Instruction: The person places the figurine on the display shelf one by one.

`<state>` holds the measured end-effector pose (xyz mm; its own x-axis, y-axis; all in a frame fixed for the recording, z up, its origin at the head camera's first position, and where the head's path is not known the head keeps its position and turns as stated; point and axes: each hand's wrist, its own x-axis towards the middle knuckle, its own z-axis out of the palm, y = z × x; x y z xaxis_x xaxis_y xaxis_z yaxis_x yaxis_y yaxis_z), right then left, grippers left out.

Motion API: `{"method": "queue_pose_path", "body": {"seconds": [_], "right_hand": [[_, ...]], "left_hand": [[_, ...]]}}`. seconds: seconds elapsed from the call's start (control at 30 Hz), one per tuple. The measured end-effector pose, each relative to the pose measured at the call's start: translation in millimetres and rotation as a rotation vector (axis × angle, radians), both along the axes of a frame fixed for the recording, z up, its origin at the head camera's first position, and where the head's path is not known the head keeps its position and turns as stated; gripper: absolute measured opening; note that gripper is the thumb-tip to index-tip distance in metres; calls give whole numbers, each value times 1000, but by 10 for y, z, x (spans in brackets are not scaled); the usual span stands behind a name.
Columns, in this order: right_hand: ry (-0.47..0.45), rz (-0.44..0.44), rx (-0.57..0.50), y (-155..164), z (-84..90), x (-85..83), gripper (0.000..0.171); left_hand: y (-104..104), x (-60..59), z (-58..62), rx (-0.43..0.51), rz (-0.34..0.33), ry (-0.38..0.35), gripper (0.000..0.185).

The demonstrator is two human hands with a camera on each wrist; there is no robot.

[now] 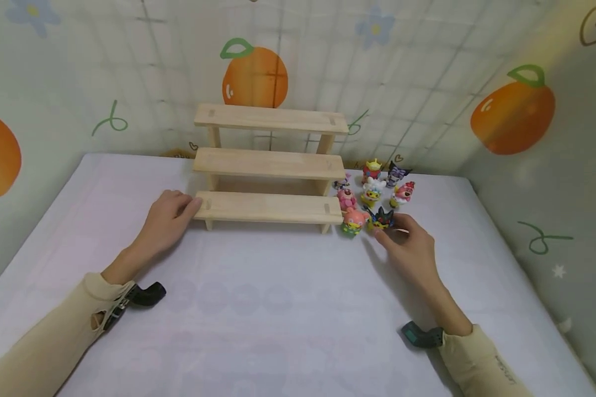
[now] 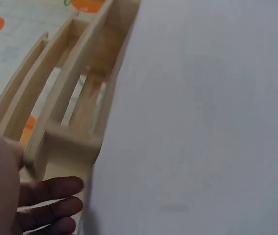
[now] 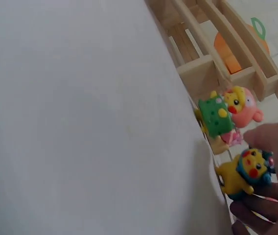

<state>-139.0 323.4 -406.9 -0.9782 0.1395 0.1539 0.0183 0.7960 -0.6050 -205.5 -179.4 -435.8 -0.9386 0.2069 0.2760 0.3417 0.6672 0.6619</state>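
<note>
My left hand [image 1: 166, 220] is at the left end of a light wooden three-step display shelf [image 1: 268, 208]. Its thumb touches the end of the lowest board, while the other fingers [image 2: 56, 190] reach out fairly straight beside that end. At the shelf's right, my right hand [image 1: 412, 248] holds a small yellow figurine with a dark pointed hood [image 1: 380, 218] between thumb and fingers. In the right wrist view this figurine [image 3: 249, 169] shows a yellow body and red cheeks. Close beside it stands a pink-hooded figurine [image 1: 355, 221] with a green lower part.
Behind the held figurine stand several more: a pink one [image 1: 346, 199], a white-topped one [image 1: 373, 191], a red-and-white one [image 1: 403, 194], a purple-and-black one [image 1: 397, 175] and a yellow-topped one [image 1: 372, 170]. A white cloth [image 1: 258, 320] covers the table. Patterned fabric [image 1: 407, 82] hangs behind.
</note>
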Motion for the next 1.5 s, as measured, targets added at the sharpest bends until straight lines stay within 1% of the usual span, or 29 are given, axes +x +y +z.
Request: {"method": "queue_pose_path", "body": {"seconds": [0.07, 0.17, 0.2, 0.27, 0.3, 0.53, 0.77, 0.93, 1.2, 1.3, 1.5], "right_hand": [[27, -11, -9, -27, -47, -30, 60], [58, -21, -13, -40, -117, -54, 54], [64, -23, -8, -38, -137, -54, 52], [71, -25, 0, -29, -172, -48, 50], [75, -26, 1, -27, -184, -45, 49], [96, -29, 17, -21, -213, -47, 49], [101, -30, 18, -24, -207, -65, 50], [146, -35, 17, -30, -200, -71, 46], [217, -89, -13, -54, -92, -14, 38], [250, -89, -18, -65, -37, -2, 35], [310, -62, 11, -102, 80, 13, 35]], "left_hand": [[41, -1, -5, 42, 32, -59, 48], [75, 9, -23, 124, 69, -182, 51], [78, 12, -31, 146, 76, -213, 51], [79, 21, -41, 184, 82, -253, 52], [76, 23, -46, 195, 82, -261, 51], [59, 23, -51, 238, 72, -253, 52], [59, 39, -52, 245, 69, -261, 52], [50, 45, -52, 244, 73, -262, 53], [57, 62, -52, 254, 80, -276, 52], [62, 55, -57, 252, 80, -272, 51], [76, 32, -43, 258, 67, -255, 51]]}}
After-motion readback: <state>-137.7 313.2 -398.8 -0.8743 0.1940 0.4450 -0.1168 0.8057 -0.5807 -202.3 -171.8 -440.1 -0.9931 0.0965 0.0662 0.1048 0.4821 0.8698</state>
